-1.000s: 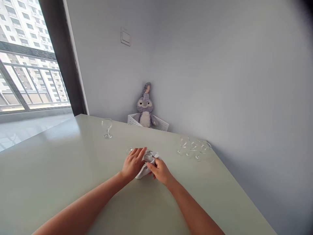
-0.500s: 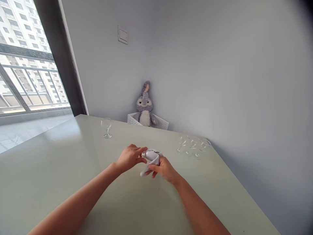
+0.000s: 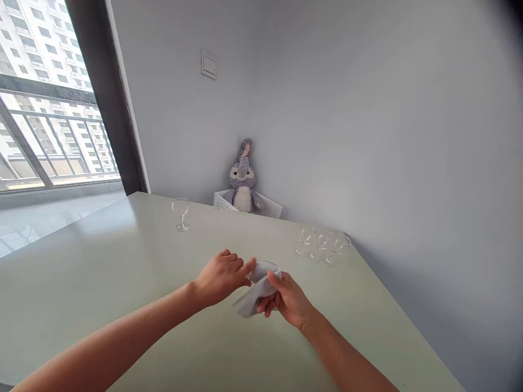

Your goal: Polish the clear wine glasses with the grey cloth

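Above the middle of the table, my left hand [image 3: 225, 276] is closed on the stem end of a wine glass [image 3: 265, 269] that lies tilted, its bowl pointing right. My right hand [image 3: 288, 296] grips a light grey cloth [image 3: 255, 296] wrapped against the bowl, thumb on top and fingers curled beneath. A loose end of the cloth hangs down to the left, slightly blurred. The cloth and my fingers hide much of the glass, including its foot.
One stemmed glass [image 3: 181, 215] stands at the table's back left. Several similar glasses [image 3: 322, 247] cluster near its right edge. Behind the pale green table [image 3: 196, 348], a plush rabbit [image 3: 242, 182] sits in a white perforated basket [image 3: 272, 209]. Grey walls rise behind.
Both hands have come slightly nearer and lower with the glass and cloth. The right hand has shifted right, and the cloth now covers more of the bowl. The view has tilted slightly.
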A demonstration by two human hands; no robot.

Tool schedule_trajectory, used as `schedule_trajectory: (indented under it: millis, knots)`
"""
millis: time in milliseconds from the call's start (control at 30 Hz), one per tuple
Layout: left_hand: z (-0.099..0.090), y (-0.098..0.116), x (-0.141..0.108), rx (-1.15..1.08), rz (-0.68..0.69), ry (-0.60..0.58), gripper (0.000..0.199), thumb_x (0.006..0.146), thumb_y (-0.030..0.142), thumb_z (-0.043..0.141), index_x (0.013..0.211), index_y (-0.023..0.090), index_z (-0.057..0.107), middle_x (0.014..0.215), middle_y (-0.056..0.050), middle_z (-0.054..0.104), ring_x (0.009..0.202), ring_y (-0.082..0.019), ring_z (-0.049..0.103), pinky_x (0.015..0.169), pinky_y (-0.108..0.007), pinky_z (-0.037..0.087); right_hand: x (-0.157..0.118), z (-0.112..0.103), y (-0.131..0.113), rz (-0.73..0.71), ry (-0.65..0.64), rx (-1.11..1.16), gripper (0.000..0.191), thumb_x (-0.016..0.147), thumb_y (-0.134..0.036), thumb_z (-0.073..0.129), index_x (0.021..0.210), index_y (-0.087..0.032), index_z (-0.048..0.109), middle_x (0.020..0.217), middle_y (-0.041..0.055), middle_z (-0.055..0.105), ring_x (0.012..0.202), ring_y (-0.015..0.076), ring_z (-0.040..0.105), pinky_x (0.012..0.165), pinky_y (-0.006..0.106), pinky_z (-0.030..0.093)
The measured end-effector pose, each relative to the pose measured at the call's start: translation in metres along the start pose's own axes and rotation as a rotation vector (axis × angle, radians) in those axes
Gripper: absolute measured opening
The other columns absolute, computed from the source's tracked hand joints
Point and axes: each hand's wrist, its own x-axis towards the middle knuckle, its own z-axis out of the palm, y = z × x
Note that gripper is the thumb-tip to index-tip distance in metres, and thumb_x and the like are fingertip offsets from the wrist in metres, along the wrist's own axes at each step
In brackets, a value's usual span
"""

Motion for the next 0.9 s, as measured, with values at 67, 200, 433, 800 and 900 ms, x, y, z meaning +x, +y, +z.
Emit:
schedule_trajectory:
  millis: [67,200,433,800,900]
  knots:
    - [-0.007,0.001,-0.002,-0.149,-0.091,-0.113,0.032,0.080,0.045,0.048,0.101,0.024,0.058,0.059,-0.001,0.057,0.058,-0.016,0.053,0.063,-0.030,0.041,-0.010,0.004,-0.005,-0.041,-0.052,-0.161,0.038,0.074,-0.049,0.056,0.081,-0.012,0.061,0.061,0.0032,0.060,0.055,0.0158,0.060,0.050,0.026,0.045]
    - [-0.025,0.000,-0.005,-0.683,-0.229,-0.674,0.038,0.080,0.054,0.041,0.079,0.021,0.061,0.054,0.000,0.056,0.047,-0.013,0.050,0.046,-0.023,0.038,-0.024,0.006,-0.011,-0.086,-0.210,-0.330,0.021,0.067,-0.035,0.068,0.072,-0.016,0.061,0.070,-0.0007,0.055,0.061,0.0106,0.052,0.056,0.024,0.044]
    - [-0.008,0.007,-0.020,-0.077,-0.002,-0.053,0.034,0.082,0.042,0.045,0.109,0.023,0.054,0.087,-0.008,0.062,0.084,-0.022,0.057,0.081,-0.039,0.040,-0.017,0.007,0.012,-0.011,0.074,-0.036,0.034,0.074,-0.047,0.057,0.069,-0.014,0.059,0.054,0.0001,0.054,0.050,0.0127,0.054,0.051,0.027,0.044]
    - [-0.026,0.005,-0.022,-0.790,-0.312,-0.655,0.039,0.076,0.054,0.047,0.075,0.017,0.059,0.053,0.002,0.046,0.047,-0.008,0.037,0.046,-0.021,0.029,-0.032,0.009,-0.005,-0.358,-0.237,-0.873,0.016,0.081,-0.029,0.050,0.075,-0.019,0.062,0.074,0.0019,0.063,0.071,0.0157,0.056,0.067,0.029,0.044]
    - [-0.023,-0.003,-0.026,-1.042,-0.442,-0.764,0.042,0.075,0.054,0.049,0.073,0.014,0.058,0.050,0.003,0.043,0.046,-0.008,0.035,0.044,-0.020,0.026,-0.027,-0.008,-0.010,-0.552,-0.254,-1.134,0.024,0.084,-0.022,0.041,0.080,-0.020,0.064,0.078,0.0034,0.065,0.075,0.0172,0.056,0.071,0.031,0.043]
